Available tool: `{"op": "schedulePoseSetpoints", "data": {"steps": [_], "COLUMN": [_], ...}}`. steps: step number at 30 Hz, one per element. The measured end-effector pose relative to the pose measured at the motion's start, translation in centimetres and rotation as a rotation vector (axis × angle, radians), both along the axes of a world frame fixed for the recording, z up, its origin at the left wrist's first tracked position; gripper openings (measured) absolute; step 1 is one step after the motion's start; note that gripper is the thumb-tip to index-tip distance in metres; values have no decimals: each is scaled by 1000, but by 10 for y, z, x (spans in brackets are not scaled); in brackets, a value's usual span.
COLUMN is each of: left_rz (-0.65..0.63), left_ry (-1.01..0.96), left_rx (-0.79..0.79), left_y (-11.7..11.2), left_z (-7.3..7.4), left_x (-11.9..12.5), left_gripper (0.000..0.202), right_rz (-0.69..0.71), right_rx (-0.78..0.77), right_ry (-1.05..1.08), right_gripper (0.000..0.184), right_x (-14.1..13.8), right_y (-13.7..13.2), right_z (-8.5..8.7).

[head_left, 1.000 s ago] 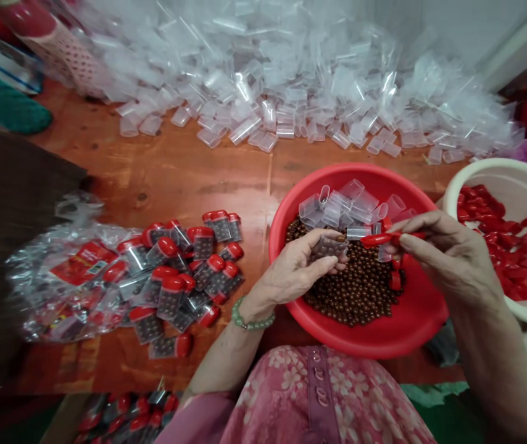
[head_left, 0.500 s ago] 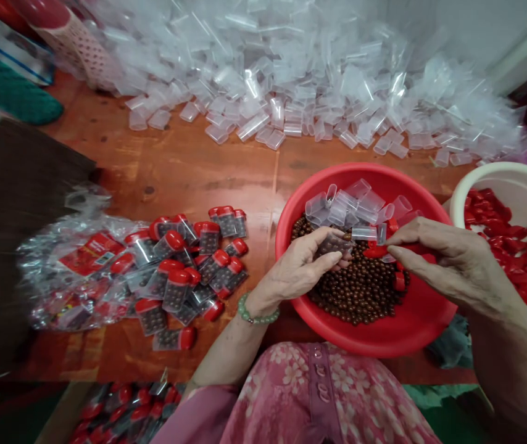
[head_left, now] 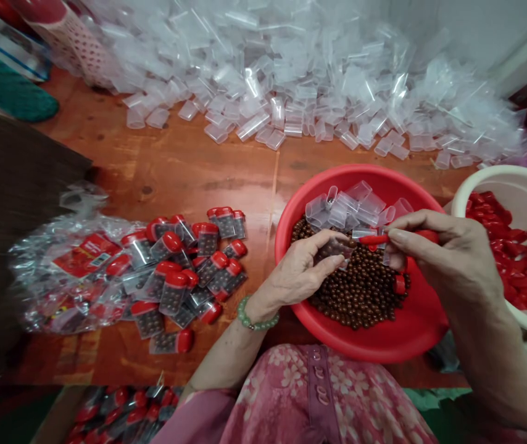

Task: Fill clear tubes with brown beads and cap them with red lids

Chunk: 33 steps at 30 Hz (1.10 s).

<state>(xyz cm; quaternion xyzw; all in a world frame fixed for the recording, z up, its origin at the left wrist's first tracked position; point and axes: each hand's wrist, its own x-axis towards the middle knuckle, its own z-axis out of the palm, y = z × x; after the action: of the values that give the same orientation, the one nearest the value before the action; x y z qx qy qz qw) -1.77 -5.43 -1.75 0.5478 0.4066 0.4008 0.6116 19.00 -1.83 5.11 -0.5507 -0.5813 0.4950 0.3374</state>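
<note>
My left hand [head_left: 303,271] holds a small clear vial [head_left: 335,248] filled with brown beads, over the red basin [head_left: 411,327]. My right hand [head_left: 434,253] pinches a red cap [head_left: 374,239] just to the right of the vial's mouth, almost touching it. The basin holds a heap of brown beads [head_left: 356,293], several empty clear vials [head_left: 351,206] at its far side and a loose red cap [head_left: 399,283].
Filled red-capped vials [head_left: 189,271] lie in a pile on the wooden table beside clear bags [head_left: 73,271]. A large heap of empty vials [head_left: 291,80] covers the back. A white bowl [head_left: 499,185] of red caps stands at right. More filled vials [head_left: 120,413] sit below the table edge.
My right hand has brought the red cap left and slightly up toward the vial's mouth. My left hand has stayed over the beads with the vial.
</note>
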Motion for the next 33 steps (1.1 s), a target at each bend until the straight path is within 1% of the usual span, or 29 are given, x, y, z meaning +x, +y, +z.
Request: {"op": "schedulePoseSetpoints", "data": {"steps": [2, 4, 5, 7, 12, 15, 17, 20, 23, 25, 28, 30, 33], "left_rz": [28, 66, 86, 116, 211, 212, 189, 168, 182, 203, 224, 223, 206], "left_ry": [53, 103, 126, 164, 173, 174, 175, 189, 199, 190, 185, 198, 231], "left_rx": [55, 121, 152, 199, 222, 206, 194, 202, 235, 251, 278, 288, 289], "left_y": [0, 0, 0, -1, -3, -3, -2, -2, -2, -3, -4, -4, -4], "left_z": [0, 1, 1, 1, -1, 0, 1, 1, 0, -1, -2, -1, 0], "left_x": [0, 1, 2, 3, 5, 5, 5, 4, 5, 6, 7, 7, 7], "left_gripper": [29, 29, 30, 31, 31, 31, 31, 32, 33, 32, 31, 30, 31], "right_rz": [-24, -55, -73, -116, -230, -273, -270, -206, -149, -175, -287, -328, -285], "right_rx": [-192, -331, -373, -404, -297, -268, -269, -276, -229, -154, -24, 16, 7], "right_ry": [141, 223, 241, 246, 184, 180, 190, 196, 114, -15, -162, -165, -124], "right_gripper": [26, 33, 34, 36, 34, 34, 34, 35, 34, 32, 28, 28, 27], "right_x": [-5, -10, -13, -15, -5, 5, 6, -4, -13, -13, -4, -1, -9], "right_y": [4, 8, 9, 9, 7, 6, 4, -1, -3, -4, -7, -11, -16], "right_z": [-6, -14, -17, -23, -32, -31, -26, -18, -16, -19, -23, -22, -17]}}
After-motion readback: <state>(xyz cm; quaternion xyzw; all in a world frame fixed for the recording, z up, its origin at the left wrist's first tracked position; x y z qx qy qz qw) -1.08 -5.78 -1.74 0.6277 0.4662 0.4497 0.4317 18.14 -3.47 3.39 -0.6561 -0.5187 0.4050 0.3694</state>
